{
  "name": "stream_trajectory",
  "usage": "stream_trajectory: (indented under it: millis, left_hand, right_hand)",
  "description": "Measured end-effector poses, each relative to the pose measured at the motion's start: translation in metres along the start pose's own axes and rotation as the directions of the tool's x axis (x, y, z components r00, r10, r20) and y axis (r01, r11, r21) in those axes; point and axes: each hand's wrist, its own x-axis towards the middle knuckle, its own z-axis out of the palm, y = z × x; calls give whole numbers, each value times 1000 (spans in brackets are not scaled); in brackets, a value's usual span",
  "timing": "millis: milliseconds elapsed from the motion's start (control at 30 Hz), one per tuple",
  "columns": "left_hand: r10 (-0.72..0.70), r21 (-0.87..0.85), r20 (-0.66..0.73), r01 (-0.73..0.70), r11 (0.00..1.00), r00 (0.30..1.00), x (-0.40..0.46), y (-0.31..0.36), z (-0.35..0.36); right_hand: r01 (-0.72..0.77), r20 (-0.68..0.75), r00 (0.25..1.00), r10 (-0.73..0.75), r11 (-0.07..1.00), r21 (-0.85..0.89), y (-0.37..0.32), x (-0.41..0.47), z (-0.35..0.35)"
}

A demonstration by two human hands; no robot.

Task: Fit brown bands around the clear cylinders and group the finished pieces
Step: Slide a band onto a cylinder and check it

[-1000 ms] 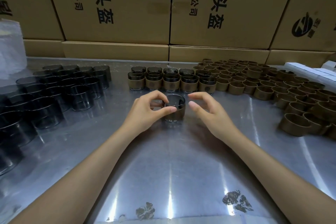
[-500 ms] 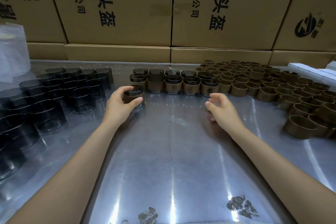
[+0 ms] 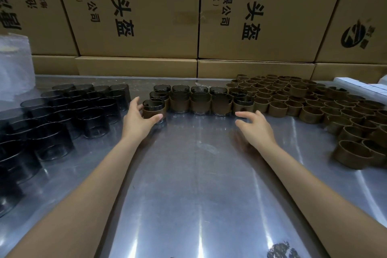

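Observation:
My left hand point(image 3: 138, 120) grips a banded cylinder point(image 3: 154, 110), a clear cup with a brown band around it, standing on the metal table at the left end of the finished group point(image 3: 201, 100). That group is two rows of banded cylinders at the table's middle back. My right hand point(image 3: 254, 125) hovers just above the table in front of the group's right end, fingers loosely spread and holding nothing. Bare dark-tinted clear cylinders point(image 3: 62, 115) stand crowded on the left. Loose brown bands point(image 3: 303, 98) cover the right side.
The shiny metal table point(image 3: 199, 174) stretches toward me between my forearms. Cardboard boxes point(image 3: 146, 16) printed with characters wall off the back. A white wrapped roll point(image 3: 14, 69) stands at the far left, and white blocks point(image 3: 360, 85) lie at the far right.
My left hand carried the banded cylinder from the table's middle to the left end of the finished rows. My right hand let go of it and drifted right, empty.

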Motion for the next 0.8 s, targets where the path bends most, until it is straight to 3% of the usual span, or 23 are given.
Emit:
stream_trajectory:
  millis: [667, 800]
  left_hand:
    - [5, 40, 1, -5, 999, 1000, 6, 0, 6]
    - [1, 69, 18, -2, 998, 1000, 3, 2, 4]
  right_hand:
    - [-106, 60, 993, 104, 994, 36, 3, 25, 5]
    - [-58, -4, 998, 58, 993, 99, 3, 19, 5]
